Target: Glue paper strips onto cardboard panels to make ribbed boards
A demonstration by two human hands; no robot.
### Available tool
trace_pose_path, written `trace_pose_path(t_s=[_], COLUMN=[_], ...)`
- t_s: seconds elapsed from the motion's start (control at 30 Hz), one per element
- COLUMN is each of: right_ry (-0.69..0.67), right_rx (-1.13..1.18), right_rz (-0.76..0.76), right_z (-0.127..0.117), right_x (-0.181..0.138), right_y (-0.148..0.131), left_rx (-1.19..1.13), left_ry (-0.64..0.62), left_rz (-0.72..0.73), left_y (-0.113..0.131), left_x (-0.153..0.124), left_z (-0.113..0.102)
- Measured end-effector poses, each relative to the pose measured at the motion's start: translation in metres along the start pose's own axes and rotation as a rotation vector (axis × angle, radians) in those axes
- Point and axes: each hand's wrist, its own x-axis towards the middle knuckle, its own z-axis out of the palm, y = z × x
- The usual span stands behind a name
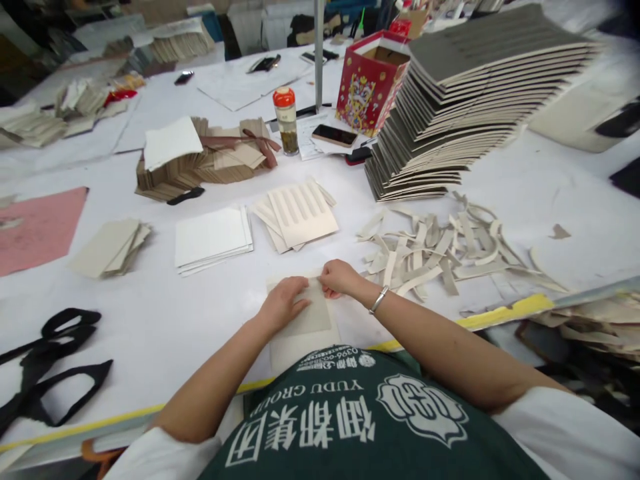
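A grey cardboard sheet (313, 317) lies on a white sheet at the table's near edge, right in front of me. My left hand (283, 303) rests flat on the grey sheet, fingers stretched out and pressing it down. My right hand (337, 277) is curled at the sheet's far right corner, its fingers pinching the edge there. A metal bracelet (379, 300) sits on my right wrist.
Beyond the hands lie a slotted card pile (300, 215), a white sheet stack (213, 239) and a grey card pile (110, 247). Cut paper strips (440, 250) spread to the right. A tall grey board stack (470, 100), red box (367, 80), bottle (286, 120) and phone (334, 135) stand behind. Black scissors (45, 367) lie left.
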Motion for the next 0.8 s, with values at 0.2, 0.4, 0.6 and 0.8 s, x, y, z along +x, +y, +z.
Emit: trace_pose_path(t_s=[0.2,0.4,0.6,0.8], right_ry=[0.293,0.226,0.205,0.326], right_rx=[-0.488,-0.727,-0.716,-0.570], right_rz=[-0.315,-0.378,-0.461,-0.567], right_z=[0.001,0.003,0.017,0.032], right_x=[-0.014,-0.007,-0.020,-0.050], right_y=[-0.006,-0.017,-0.005,0.012], left_rx=[0.291,0.333,0.292,0.186], left_ry=[-0.131,-0.158,-0.139,-0.112], left_rz=[0.034,-0.001,-0.071,-0.011], left_y=[0.014,0.019,0.022,0.014], left_x=[-0.014,-0.006,-0.008,-0.018], left_z=[0.003,0.001,0.003,0.004])
